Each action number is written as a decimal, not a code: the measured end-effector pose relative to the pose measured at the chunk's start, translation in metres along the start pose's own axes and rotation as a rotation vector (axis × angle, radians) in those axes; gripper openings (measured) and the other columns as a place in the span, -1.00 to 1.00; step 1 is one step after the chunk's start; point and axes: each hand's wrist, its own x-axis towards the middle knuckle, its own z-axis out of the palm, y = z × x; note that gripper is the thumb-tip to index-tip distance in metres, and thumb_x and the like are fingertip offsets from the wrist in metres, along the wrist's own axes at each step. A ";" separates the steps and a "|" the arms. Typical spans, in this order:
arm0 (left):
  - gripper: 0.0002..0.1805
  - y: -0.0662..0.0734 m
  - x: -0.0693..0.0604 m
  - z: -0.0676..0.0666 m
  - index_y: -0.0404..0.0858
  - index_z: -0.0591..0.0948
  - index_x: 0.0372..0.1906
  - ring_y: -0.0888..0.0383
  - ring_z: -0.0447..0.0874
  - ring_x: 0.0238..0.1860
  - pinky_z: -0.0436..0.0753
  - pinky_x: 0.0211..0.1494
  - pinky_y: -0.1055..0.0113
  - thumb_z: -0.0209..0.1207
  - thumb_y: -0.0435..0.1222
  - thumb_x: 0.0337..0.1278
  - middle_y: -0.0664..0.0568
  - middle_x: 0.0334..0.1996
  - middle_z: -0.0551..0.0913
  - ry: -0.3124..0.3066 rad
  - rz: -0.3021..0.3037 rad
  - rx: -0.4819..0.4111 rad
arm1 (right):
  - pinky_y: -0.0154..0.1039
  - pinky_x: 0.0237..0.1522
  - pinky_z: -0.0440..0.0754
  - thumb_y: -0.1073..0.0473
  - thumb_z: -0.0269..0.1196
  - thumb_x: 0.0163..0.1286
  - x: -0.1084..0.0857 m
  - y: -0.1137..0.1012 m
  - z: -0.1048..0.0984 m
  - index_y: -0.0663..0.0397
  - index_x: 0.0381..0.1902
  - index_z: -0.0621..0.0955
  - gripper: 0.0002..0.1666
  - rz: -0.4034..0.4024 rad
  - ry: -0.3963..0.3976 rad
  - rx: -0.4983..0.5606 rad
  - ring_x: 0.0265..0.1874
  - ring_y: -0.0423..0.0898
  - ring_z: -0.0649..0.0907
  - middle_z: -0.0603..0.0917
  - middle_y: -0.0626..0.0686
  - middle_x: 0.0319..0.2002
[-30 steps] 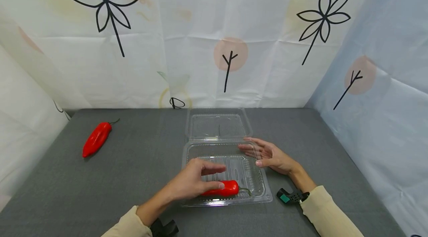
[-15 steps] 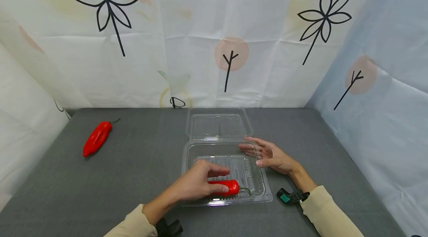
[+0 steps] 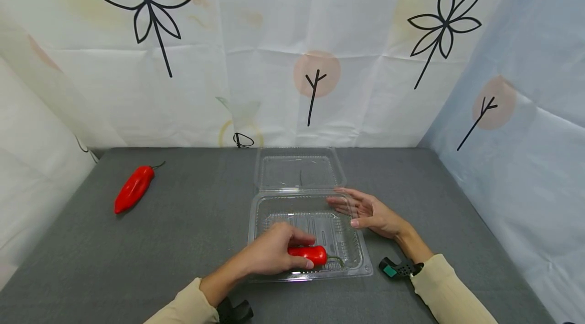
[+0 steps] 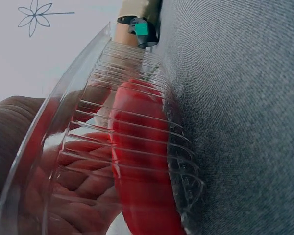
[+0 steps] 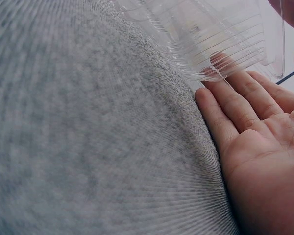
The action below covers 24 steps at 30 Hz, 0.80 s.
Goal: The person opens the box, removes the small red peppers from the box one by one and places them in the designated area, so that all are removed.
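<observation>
In the head view, a red pepper [image 3: 318, 254] with a green stem lies along the near side of a clear plastic clamshell box [image 3: 365, 267]. My left hand [image 3: 273, 249] reaches over the box's near left rim and holds the pepper, thumb in front and fingers behind; its left part is hidden under the hand. Through the ribbed plastic, the left wrist view shows the pepper [image 4: 139, 142] low against the wall. My right hand [image 3: 372, 215] stands on edge at the box's right side, its fingers [image 5: 250, 93] straight and next to the plastic.
Another red pepper [image 3: 134, 189] lies at the far left of the grey tabletop [image 3: 192, 197]. The box's lid [image 3: 299, 169] is folded back flat towards the rear wall cloth [image 3: 365, 105]. A black strap device [image 3: 397, 267] sits at the right wrist.
My left hand has slid right along the pepper, and its fingers have come down closer round it. The pepper, the box and my right hand stay where they were.
</observation>
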 end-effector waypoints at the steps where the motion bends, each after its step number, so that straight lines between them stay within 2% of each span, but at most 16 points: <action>1: -0.50 0.000 0.000 0.000 -0.37 0.72 0.08 0.33 0.68 -0.12 0.64 0.01 0.39 0.53 -0.25 0.02 0.01 -0.05 0.78 -0.002 0.001 0.010 | -0.13 0.47 0.25 0.53 0.15 0.40 0.000 0.000 0.000 0.35 0.59 0.00 -0.09 0.000 0.000 0.001 0.50 0.06 0.30 0.24 0.36 0.50; 9: -0.51 0.001 0.000 0.002 -0.30 0.74 0.09 0.37 0.63 -0.21 0.61 -0.11 0.44 0.53 -0.27 0.00 0.08 -0.04 0.78 -0.026 -0.014 0.094 | -0.13 0.47 0.27 0.54 0.14 0.39 0.000 -0.002 0.002 0.37 0.58 -0.02 -0.08 0.006 0.005 -0.006 0.50 0.06 0.30 0.22 0.38 0.50; 15: -0.54 0.001 0.000 0.003 -0.29 0.75 0.07 0.38 0.61 -0.27 0.59 -0.19 0.47 0.52 -0.30 0.01 0.09 -0.08 0.78 -0.024 0.002 0.139 | -0.12 0.46 0.28 0.51 0.17 0.40 0.000 -0.003 0.002 0.38 0.58 -0.02 -0.08 0.008 0.008 -0.004 0.49 0.07 0.30 0.21 0.41 0.50; 18: -0.55 0.000 -0.001 0.002 -0.28 0.75 0.08 0.39 0.60 -0.28 0.58 -0.21 0.47 0.51 -0.29 0.02 0.12 -0.09 0.78 -0.017 0.010 0.118 | -0.12 0.46 0.28 0.51 0.17 0.40 0.000 -0.003 0.003 0.39 0.58 -0.03 -0.07 0.009 0.009 -0.002 0.50 0.07 0.30 0.21 0.41 0.50; 24: -0.56 0.000 -0.003 0.000 -0.31 0.73 0.11 0.34 0.63 -0.26 0.62 -0.17 0.43 0.48 -0.31 0.09 0.03 -0.07 0.78 0.026 0.023 -0.016 | -0.12 0.47 0.27 0.48 0.18 0.41 0.000 -0.002 0.001 0.39 0.58 -0.04 -0.07 0.006 0.003 0.005 0.50 0.06 0.30 0.23 0.38 0.50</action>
